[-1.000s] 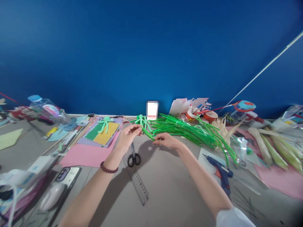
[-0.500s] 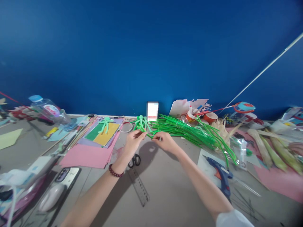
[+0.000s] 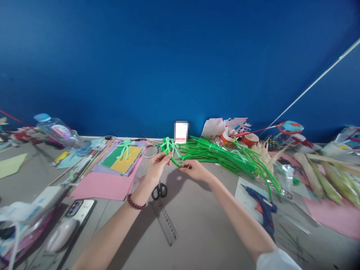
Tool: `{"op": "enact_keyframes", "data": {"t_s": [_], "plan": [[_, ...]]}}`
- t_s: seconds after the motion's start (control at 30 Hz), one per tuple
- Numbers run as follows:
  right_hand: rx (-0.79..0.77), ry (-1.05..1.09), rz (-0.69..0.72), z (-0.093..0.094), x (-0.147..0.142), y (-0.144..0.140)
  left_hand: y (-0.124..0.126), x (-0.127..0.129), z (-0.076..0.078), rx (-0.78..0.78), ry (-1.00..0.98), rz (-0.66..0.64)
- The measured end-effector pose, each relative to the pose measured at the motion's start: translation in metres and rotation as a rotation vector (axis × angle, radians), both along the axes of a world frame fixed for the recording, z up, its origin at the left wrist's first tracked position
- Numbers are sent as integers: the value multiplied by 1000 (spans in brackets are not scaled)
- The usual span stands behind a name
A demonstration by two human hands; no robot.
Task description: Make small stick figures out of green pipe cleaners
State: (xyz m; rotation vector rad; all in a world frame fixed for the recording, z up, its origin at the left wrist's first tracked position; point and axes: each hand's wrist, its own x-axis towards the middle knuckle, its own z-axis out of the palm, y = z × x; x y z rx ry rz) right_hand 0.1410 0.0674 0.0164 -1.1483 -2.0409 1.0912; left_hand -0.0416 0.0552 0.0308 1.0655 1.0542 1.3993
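Two hands meet over the middle of the tabletop [image 3: 197, 232], each pinching one end of a short green stem [image 3: 174, 161]. Left hand [image 3: 156, 169], bead bracelet at the wrist, has thumb and forefinger closed on the upper end; right hand [image 3: 195, 170] has its fingers closed on the lower end, the other fingers loosely curled. Stem held just above the surface, slanting, in front of the small green figure [image 3: 168, 145] and beside the long heap of green stems [image 3: 225, 157]. Looks like thin fuzzy wire: very light, probably bends easily and keeps the bend, not slippery, unlikely to break. Best gripped near the ends with fingertips, as here; a hard squeeze mid-length would likely kink it. Scissors [image 3: 159, 190] and ruler [image 3: 165, 223] lie below the left hand; glue gun [image 3: 263, 208] well to the right.
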Motion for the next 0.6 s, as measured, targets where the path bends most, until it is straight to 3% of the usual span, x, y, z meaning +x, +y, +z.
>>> {"op": "enact_keyframes", "data": {"t_s": [0.17, 0.37, 0.6], "plan": [[-207, 36, 143, -5, 4, 2, 0, -1, 4, 4, -85, -20], [-363, 98, 143, -3, 6, 2, -2, -1, 11, -30, -171, -77], [-374, 99, 173, 0, 6, 2, -3, -1, 13, -20, -116, -70]]}}
